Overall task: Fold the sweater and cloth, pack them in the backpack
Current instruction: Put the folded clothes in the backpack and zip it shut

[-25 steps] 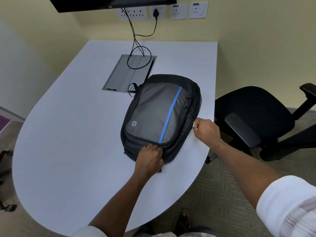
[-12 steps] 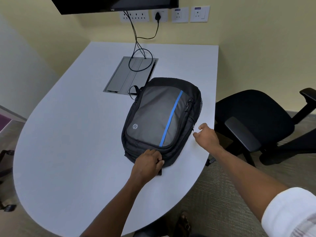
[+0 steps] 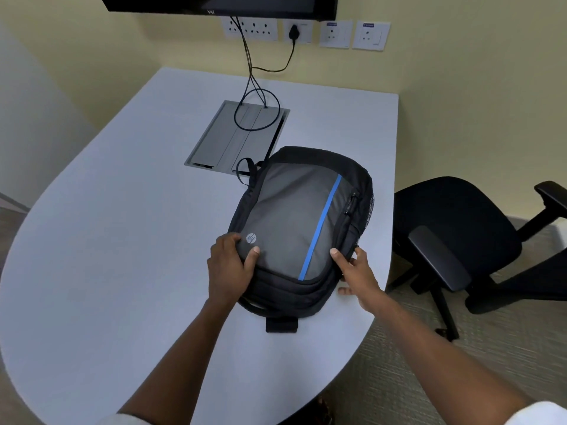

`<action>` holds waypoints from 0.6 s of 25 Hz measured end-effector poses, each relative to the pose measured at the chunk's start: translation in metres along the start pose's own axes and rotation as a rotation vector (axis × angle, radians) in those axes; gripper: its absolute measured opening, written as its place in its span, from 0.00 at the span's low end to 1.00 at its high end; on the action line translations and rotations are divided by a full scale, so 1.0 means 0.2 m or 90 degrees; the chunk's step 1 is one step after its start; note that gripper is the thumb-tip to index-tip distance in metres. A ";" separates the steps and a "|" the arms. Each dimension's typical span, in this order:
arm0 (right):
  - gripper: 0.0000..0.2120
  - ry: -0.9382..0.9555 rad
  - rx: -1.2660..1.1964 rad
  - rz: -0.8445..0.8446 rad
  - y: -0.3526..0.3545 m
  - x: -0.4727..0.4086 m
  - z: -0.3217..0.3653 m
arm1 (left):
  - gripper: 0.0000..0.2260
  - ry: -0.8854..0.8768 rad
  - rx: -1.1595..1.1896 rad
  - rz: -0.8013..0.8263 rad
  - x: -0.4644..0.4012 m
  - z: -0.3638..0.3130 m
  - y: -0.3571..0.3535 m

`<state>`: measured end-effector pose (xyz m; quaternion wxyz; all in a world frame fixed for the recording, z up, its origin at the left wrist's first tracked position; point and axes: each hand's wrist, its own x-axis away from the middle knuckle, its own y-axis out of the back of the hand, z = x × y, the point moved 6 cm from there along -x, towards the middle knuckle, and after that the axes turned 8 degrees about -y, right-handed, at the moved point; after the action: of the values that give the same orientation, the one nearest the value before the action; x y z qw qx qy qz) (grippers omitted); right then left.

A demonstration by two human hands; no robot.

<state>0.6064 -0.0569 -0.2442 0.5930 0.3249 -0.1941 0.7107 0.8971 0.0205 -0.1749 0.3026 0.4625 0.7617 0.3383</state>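
Office meeting room, curved table (image 3: 92, 271) with cable box (image 3: 233, 139), swivel chair (image 3: 460, 234), wall sockets (image 3: 306, 33)

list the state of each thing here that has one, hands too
backpack: lying flat on the table, zipped shut as far as shows
left hand: grips the backpack's near left corner
right hand: holds its near right side, thumb on top
plug: in the wall socket
office chair: unoccupied, beside the table

Both hands (image 3: 230, 265) now gripping backpack (image 3: 294, 222)
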 end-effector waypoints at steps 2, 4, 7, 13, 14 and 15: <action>0.45 -0.006 -0.019 0.018 -0.05 0.01 0.01 | 0.29 0.083 0.023 0.041 -0.08 0.10 -0.02; 0.45 -0.002 -0.020 0.025 -0.08 0.02 0.02 | 0.37 0.161 0.104 0.091 -0.12 0.18 -0.06; 0.40 -0.008 -0.035 0.026 -0.10 0.02 0.03 | 0.40 0.216 0.268 0.152 -0.18 0.26 -0.14; 0.38 -0.016 -0.022 0.019 -0.11 -0.03 0.03 | 0.47 0.274 0.406 0.224 -0.16 0.37 -0.24; 0.40 -0.013 -0.017 0.016 -0.10 -0.04 0.03 | 0.48 0.264 0.406 0.224 -0.16 0.37 -0.26; 0.41 -0.009 -0.013 0.013 -0.10 -0.05 0.03 | 0.48 0.253 0.403 0.220 -0.16 0.37 -0.27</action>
<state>0.6274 -0.0640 -0.2496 0.5877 0.3220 -0.2084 0.7124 0.9411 -0.0099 -0.2564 -0.0684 0.5794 0.7830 0.2158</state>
